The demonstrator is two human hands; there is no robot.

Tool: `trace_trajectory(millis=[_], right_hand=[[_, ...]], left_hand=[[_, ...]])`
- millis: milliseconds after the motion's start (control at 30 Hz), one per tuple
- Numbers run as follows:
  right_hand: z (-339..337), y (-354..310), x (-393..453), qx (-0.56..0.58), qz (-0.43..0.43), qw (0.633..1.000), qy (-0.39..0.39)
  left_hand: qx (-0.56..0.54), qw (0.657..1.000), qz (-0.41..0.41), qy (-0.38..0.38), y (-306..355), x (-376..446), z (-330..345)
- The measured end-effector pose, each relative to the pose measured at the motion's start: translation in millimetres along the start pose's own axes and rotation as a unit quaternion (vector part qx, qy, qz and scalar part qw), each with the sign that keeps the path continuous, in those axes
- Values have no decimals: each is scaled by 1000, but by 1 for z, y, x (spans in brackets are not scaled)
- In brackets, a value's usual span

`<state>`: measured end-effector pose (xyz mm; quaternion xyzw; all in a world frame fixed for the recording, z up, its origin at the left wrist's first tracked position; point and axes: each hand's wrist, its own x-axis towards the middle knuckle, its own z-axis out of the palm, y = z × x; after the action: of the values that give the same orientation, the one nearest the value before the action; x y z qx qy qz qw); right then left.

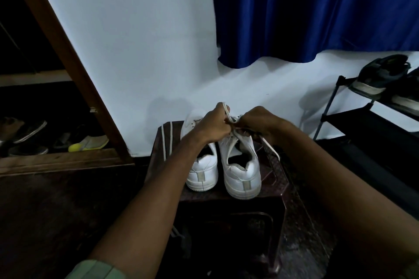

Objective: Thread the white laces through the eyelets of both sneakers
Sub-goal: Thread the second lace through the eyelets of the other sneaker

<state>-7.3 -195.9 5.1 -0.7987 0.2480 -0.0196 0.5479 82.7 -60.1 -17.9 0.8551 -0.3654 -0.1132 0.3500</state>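
Two white sneakers stand side by side, heels toward me, on a dark stool (229, 205). The left sneaker (203, 171) has no lace that I can see. Over the front of the right sneaker (243, 171) both hands meet. My left hand (214, 125) grips a white lace (226, 111), a loop of which sticks up above the fist. My right hand (257, 121) pinches the same lace close to the eyelets. One lace end (271, 148) trails down the right side of that sneaker. A second white lace (166, 140) lies along the stool's left edge.
A white wall stands right behind the stool, with a blue curtain (317, 11) above. A black shoe rack (371, 111) with dark shoes is at right. An open wooden cabinet (68, 56) at left holds several shoes, one yellow-soled (88, 144).
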Motion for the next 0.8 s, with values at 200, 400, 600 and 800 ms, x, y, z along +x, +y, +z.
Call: trace_trajectory(millis=[200,400,600,800], right_hand=[[-5,-3,1,122,-24,992,7],[-19,-9,-4,131,-46,990,-16],[-47,0,-4,-72,26,996,-36],[-37,-4,-2,51,-23,998,-14]], left_hand=[[-82,997,7,4,-3,3,-1],[8,983,27,181,0,4,0],[-146,949,-90,264,1,4,-15],[-14,982,-109,157,24,-13,-26]])
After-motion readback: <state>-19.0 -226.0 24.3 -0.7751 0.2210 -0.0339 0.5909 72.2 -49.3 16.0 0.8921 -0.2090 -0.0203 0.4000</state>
